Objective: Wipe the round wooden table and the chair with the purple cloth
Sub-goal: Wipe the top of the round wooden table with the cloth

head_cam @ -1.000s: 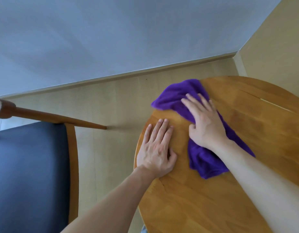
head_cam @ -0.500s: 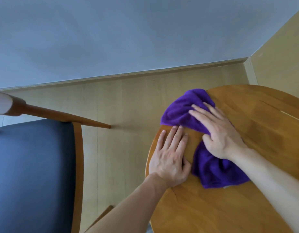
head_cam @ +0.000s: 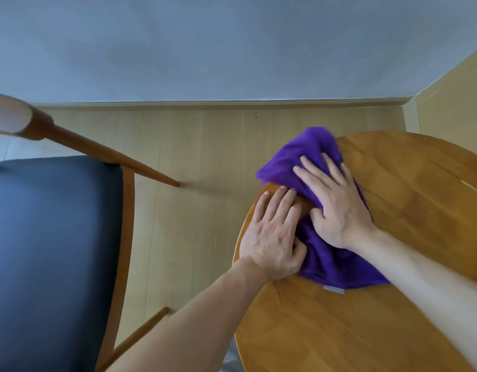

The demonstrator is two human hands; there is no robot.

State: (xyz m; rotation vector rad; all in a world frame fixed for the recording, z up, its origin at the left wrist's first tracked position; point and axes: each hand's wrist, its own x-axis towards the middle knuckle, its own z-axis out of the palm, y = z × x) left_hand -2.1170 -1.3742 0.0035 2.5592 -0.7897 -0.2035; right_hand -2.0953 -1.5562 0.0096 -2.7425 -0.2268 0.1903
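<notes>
Wiping in progress: right hand [head_cam: 336, 208], fingers flat, presses purple cloth [head_cam: 320, 157] at the counter [head_cam: 406, 200] edge; left hand [head_cam: 272, 234] lies flat beside it, holding nothing. Chair [head_cam: 52, 237] appears untouched, so roughly half the task remains.

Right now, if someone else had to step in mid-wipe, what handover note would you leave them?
Right hand: flat, fingers spread, pressing the cloth onto the table near its left edge.
Left hand: flat on the bare wood beside the cloth, thumb side touching it, holding nothing.
Cloth: bunched, its far end hanging over the rim.
Chair: stands to the left, apart from the table, with no hand on it.
Done: wiping is under way at the table's left edge; how much is already wiped cannot be told.
Left: the remaining tabletop, then the chair.
</notes>
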